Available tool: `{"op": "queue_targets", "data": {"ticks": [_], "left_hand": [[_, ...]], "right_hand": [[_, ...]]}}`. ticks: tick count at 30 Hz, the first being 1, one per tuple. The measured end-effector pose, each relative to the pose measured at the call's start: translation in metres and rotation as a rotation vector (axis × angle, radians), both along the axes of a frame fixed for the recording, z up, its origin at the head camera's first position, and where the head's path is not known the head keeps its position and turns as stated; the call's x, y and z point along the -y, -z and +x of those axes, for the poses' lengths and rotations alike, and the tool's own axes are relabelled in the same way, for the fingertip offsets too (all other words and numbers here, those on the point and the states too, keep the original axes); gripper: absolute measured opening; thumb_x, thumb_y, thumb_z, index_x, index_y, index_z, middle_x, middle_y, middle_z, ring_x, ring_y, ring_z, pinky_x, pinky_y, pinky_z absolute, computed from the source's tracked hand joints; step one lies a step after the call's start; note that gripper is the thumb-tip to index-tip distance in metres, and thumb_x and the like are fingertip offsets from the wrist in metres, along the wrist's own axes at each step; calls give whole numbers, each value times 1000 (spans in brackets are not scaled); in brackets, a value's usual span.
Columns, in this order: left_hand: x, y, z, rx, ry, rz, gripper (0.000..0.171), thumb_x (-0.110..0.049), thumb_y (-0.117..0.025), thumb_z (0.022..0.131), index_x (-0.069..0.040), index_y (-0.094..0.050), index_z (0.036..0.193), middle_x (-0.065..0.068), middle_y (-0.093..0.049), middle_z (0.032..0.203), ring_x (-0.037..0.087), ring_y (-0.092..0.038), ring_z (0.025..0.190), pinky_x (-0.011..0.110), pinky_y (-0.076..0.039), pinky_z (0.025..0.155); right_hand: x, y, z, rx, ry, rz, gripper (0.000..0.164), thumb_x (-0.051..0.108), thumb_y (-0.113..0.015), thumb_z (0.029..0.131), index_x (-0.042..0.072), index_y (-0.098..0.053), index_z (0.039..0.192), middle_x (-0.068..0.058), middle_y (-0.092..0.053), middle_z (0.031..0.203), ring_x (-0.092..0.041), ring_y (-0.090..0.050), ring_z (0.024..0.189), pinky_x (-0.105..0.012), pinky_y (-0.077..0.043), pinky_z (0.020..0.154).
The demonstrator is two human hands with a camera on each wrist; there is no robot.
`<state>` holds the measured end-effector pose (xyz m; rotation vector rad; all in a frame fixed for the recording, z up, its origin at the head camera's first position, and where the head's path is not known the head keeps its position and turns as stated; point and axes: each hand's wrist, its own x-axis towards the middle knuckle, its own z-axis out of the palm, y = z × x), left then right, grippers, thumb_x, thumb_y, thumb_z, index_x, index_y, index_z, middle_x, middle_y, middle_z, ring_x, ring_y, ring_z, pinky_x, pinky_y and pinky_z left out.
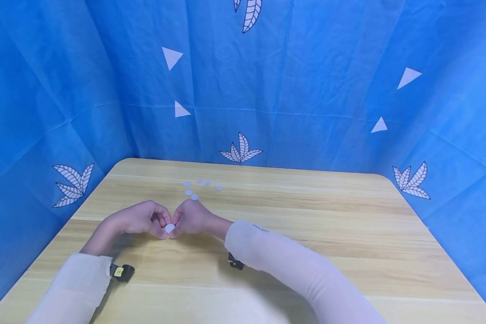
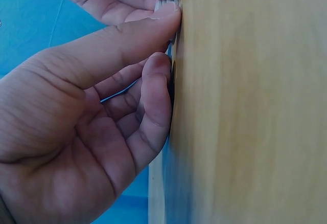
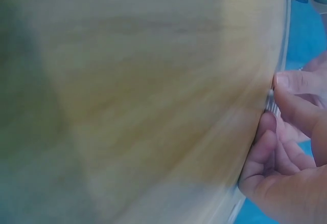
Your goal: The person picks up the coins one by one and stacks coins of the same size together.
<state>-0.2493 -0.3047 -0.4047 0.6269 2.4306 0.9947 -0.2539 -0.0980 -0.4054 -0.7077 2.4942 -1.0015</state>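
A short stack of pale, coin-like discs (image 1: 169,228) stands on the wooden table, its layered edges visible in the left wrist view (image 2: 164,2) and the right wrist view. My left hand (image 1: 143,218) pinches it from the left with thumb and fingertips, the other fingers curled beneath the palm. From the other side my right hand (image 1: 192,218) grips the same stack, thumb and fingertips meeting those of the left. Both hands stay low, right by the tabletop. Fingers cover much of the stack's sides.
Several loose pale discs (image 1: 188,192) lie scattered flat on the table (image 1: 308,225) just beyond the hands. Blue patterned cloth (image 1: 267,90) hangs behind the table and along both sides. A black wrist device (image 1: 122,272) sits at the left sleeve.
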Motion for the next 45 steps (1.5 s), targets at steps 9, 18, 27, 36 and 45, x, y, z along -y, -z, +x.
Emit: {"op": "queue_targets", "data": {"ticks": [9,18,27,36,45], "left_hand": [[0,-1,0,-14,-1,-11,25,-16,-87,79,-7,-72,97,4,-65,86,24,-56,81,30,-47,71],[0,1,-1,-17,6,-11,24,-16,-87,80,-7,-72,97,4,-65,85,24,-57,80,30,-49,71],[0,1,-2,-17,-4,-24,27,-17,-88,79,-6,-71,97,4,-64,85,24,-58,80,29,-49,70],[0,2,-1,-8,-16,-24,27,-18,-88,79,-7,-71,96,3,-66,86,24,-58,80,29,-48,71],[1,3,0,-12,-30,-27,26,-17,-88,79,-7,-71,96,3,-64,86,24,-56,81,31,-47,72]], "right_hand": [[2,-3,2,-15,6,28,18,12,-91,77,12,-73,77,8,-67,70,-6,-58,68,-18,-48,61],[-6,-3,-3,-16,-43,28,19,11,-92,75,10,-75,82,8,-68,74,-7,-61,69,-18,-50,62],[-21,-1,-16,-2,-218,-25,19,8,-86,83,4,-75,98,3,-74,86,-4,-67,77,-17,-54,70],[-33,0,-27,-34,-263,-31,22,10,-84,85,5,-75,104,3,-75,92,-2,-67,84,-16,-53,77],[-44,-1,-40,-88,-227,-35,18,7,-82,86,5,-75,103,2,-76,93,-4,-68,84,-17,-53,76]]}}
